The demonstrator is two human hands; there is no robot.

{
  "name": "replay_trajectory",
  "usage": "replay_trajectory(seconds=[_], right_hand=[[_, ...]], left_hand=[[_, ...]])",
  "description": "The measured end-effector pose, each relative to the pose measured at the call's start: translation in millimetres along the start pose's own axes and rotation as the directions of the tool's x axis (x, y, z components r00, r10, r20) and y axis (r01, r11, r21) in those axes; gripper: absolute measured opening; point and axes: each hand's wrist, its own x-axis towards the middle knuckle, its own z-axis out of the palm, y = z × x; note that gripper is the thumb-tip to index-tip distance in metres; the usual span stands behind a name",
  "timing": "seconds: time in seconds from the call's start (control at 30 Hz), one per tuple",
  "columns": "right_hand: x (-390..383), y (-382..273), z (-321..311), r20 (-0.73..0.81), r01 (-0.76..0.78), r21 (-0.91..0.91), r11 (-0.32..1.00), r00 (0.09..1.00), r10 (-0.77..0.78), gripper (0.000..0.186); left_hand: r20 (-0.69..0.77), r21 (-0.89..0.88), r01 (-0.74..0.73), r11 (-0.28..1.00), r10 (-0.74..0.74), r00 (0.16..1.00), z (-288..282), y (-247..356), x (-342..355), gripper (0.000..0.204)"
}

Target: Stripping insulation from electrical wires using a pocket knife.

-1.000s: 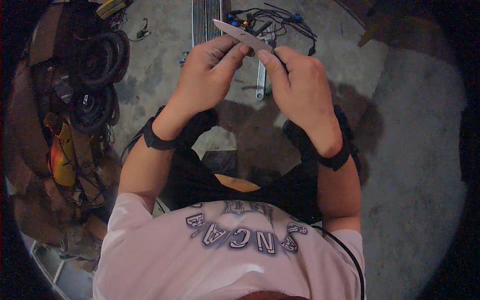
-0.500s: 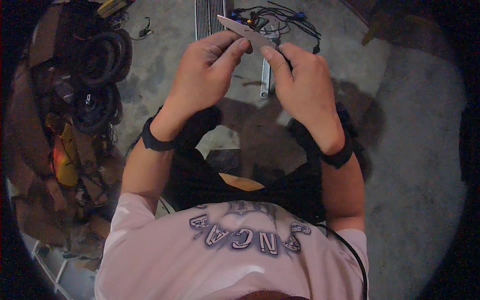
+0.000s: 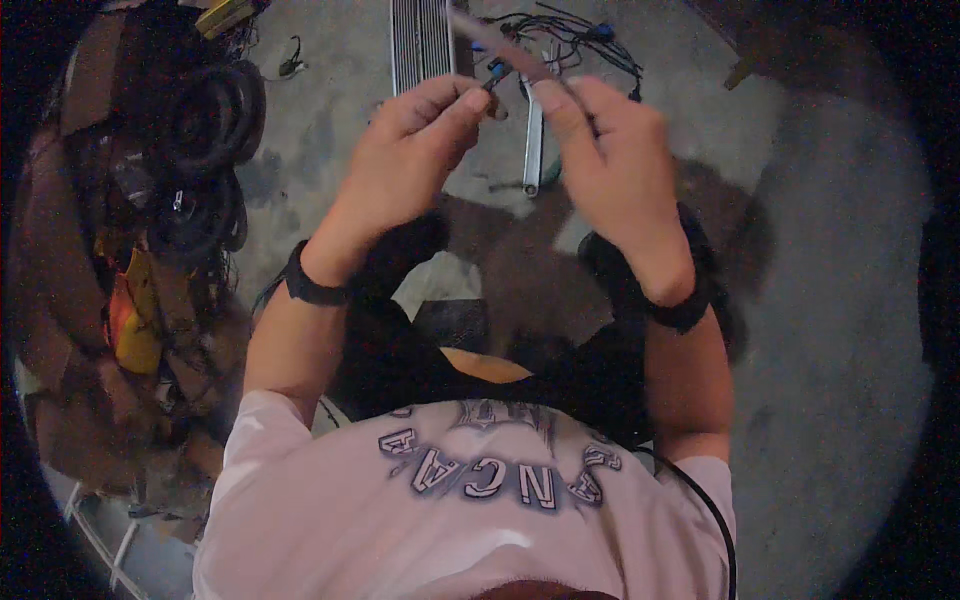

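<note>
Both hands are raised in front of me over a concrete floor. My left hand [image 3: 410, 160] pinches the near end of a thin flat metal strip [image 3: 500, 50] between thumb and fingertips. My right hand [image 3: 610, 170] grips the same strip a little farther right, fingers curled around it. The strip slants up and to the left and is blurred. A black band circles each wrist.
On the floor ahead lie a ribbed metal grille [image 3: 420, 40], a silver bar [image 3: 533, 140] and a tangle of dark wires with blue connectors [image 3: 570, 40]. Dark rubber rings [image 3: 205, 120] and orange and brown scraps [image 3: 135, 320] are piled at the left.
Both hands have moved up and slightly apart, carrying the metal strip higher in the view. The strip now looks blurred from motion.
</note>
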Motion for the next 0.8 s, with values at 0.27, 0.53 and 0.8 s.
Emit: replay_trajectory(seconds=[0.27,0.53,0.8], right_hand=[[-12.1,-2.5,4.8,0.125,0.052,-0.125,0.991,0.991,-0.036,0.035],[-19.4,-1.3,7.0,0.142,0.029,-0.168,0.985,0.99,-0.005,0.035],[-20.6,-1.6,6.0,0.112,-0.008,-0.17,0.985,0.993,0.027,0.035]], left_hand=[[0.028,-0.161,-0.015,0.987,0.019,0.999,4.6,-2.8,0.3,0.024],[0.061,-0.201,0.065,0.977,-0.054,0.997,5.1,-8.5,-5.1,0.022],[0.051,-0.089,-0.113,0.99,0.117,0.992,11.0,-11.0,-3.1,0.019]])
